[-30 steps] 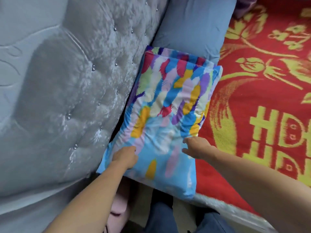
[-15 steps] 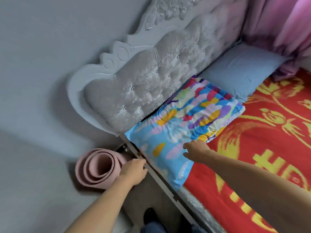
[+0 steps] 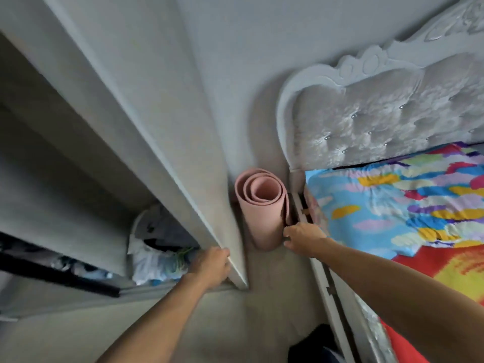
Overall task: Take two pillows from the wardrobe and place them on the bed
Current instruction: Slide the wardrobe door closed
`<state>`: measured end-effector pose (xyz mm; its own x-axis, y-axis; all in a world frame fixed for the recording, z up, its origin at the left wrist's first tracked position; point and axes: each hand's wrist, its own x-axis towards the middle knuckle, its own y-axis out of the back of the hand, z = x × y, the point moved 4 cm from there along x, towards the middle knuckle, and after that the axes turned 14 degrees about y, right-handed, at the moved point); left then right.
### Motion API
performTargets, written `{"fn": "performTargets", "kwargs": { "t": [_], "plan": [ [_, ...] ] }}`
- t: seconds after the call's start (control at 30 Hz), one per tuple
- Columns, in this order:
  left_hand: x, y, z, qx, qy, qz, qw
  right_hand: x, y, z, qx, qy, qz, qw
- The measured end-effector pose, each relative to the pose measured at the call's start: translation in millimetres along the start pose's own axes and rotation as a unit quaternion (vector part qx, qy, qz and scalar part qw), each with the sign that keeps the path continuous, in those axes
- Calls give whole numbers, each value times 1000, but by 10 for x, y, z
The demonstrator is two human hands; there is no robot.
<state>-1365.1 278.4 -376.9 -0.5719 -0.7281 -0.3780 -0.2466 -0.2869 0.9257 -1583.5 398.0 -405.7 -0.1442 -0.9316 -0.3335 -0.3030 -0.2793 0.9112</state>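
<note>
A multicoloured pillow (image 3: 400, 203) lies flat at the head of the bed, against the tufted grey headboard (image 3: 379, 119). The grey wardrobe door (image 3: 146, 132) stands open on the left. My left hand (image 3: 212, 263) grips its lower edge. My right hand (image 3: 303, 238) hovers by the bed's side rail, fingers curled, holding nothing. Inside the wardrobe a white bundle of cloth or bags (image 3: 154, 250) sits on the bottom shelf.
A rolled pink mat (image 3: 262, 208) stands upright on the floor between the wardrobe door and the bed corner. The red and yellow blanket (image 3: 450, 271) covers the bed at right. A grey wall runs behind.
Both hands have left the pillow. My view has swung left from the bed to the wardrobe. My left hand has taken hold of the wardrobe door's edge.
</note>
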Motion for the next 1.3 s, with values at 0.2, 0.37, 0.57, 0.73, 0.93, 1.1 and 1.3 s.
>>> {"fn": "performTargets", "kwargs": {
  "t": [0.2, 0.37, 0.57, 0.73, 0.93, 1.1, 1.3],
  "plan": [
    [-1305, -348, -1638, -22, 127, 9, 992, 174, -147, -1816, -48, 141, -14, 989],
    [-2080, -469, -2762, -55, 235, 25, 970, 426, -124, -3107, -111, 227, -1, 968],
    [-2373, -492, -3678, -100, 317, 42, 942, 923, -95, -4157, -152, 294, -25, 943],
    [-2199, -401, -4459, -126, 347, 45, 928, 1672, -90, -4731, -174, 329, -55, 926],
    [-1757, 133, -5635, -140, 383, 63, 911, 2785, 196, -5529, -176, 353, -57, 917],
    [-1449, 817, -6482, -172, 402, 132, 890, 3437, 658, -6378, -213, 415, 12, 884],
    [-1237, 1751, -7349, -191, 369, 245, 876, 3716, 1082, -7458, -320, 526, 144, 775]
  ]
}}
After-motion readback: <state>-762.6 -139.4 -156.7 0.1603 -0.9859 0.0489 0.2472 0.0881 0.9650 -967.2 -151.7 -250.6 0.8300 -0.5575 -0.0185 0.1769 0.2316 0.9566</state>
